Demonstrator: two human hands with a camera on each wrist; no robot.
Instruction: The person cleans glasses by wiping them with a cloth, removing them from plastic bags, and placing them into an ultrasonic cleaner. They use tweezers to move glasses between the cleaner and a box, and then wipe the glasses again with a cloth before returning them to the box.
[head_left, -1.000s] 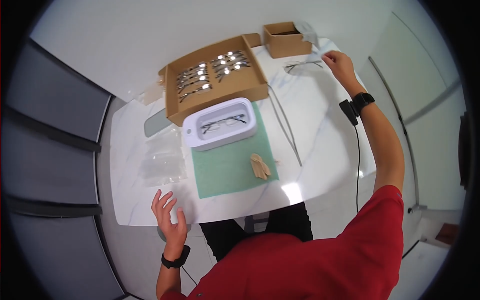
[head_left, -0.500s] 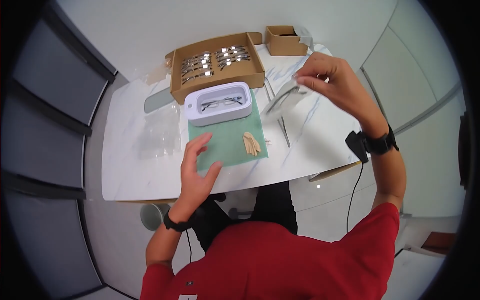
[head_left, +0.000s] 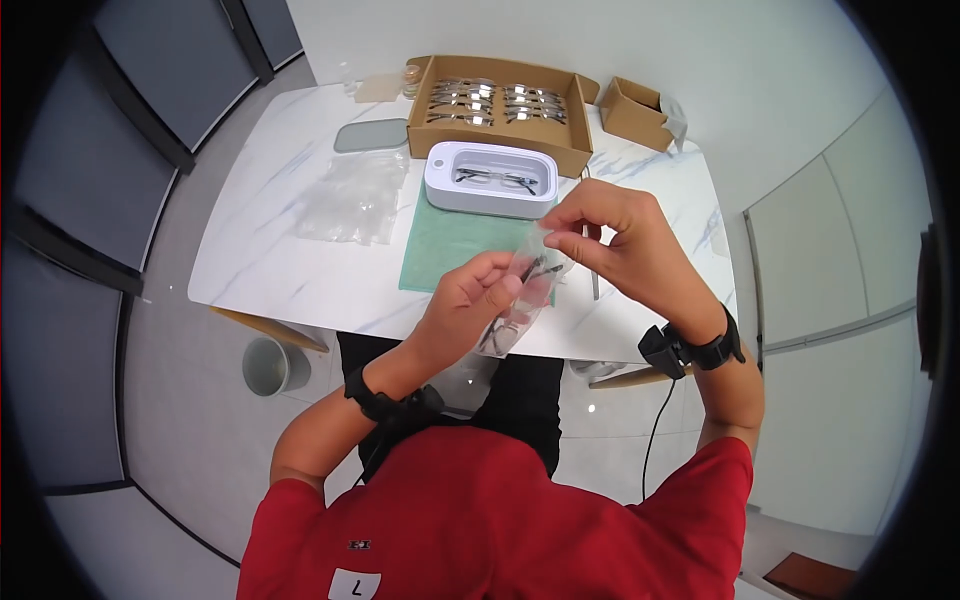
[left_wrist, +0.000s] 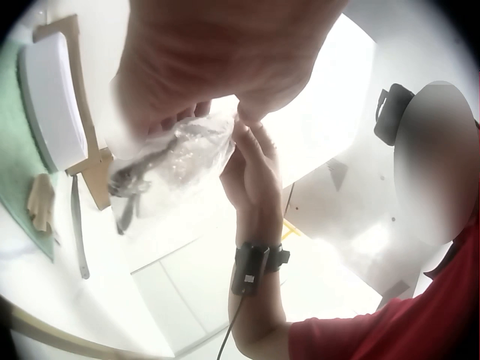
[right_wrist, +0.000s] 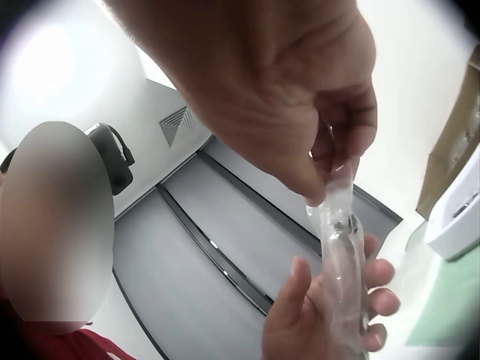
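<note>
A clear plastic bag [head_left: 517,305] with a pair of glasses inside is held above the table's front edge. My left hand [head_left: 468,305] grips its middle, thumb on top. At the bag's upper end my right hand [head_left: 622,243] pinches the plastic between thumb and fingers. The left wrist view shows the bag [left_wrist: 176,161] with dark frame parts inside and the right hand [left_wrist: 253,169] at its end. In the right wrist view the bag [right_wrist: 345,277] hangs below the right fingertips, the left hand [right_wrist: 311,319] around it.
Behind the hands, a white cleaner tub [head_left: 490,200] holding glasses [head_left: 495,179] stands on a green cloth [head_left: 455,248]. An open carton [head_left: 575,150] holds several glasses. Left lie empty-looking plastic bags [head_left: 355,200] and a grey lid [head_left: 371,135]. A small box [head_left: 632,118] stands back right.
The right hand has brought the bagged glasses from the table's right side toward the body. The left hand has come up and taken hold of the bag. The head view has shifted.
</note>
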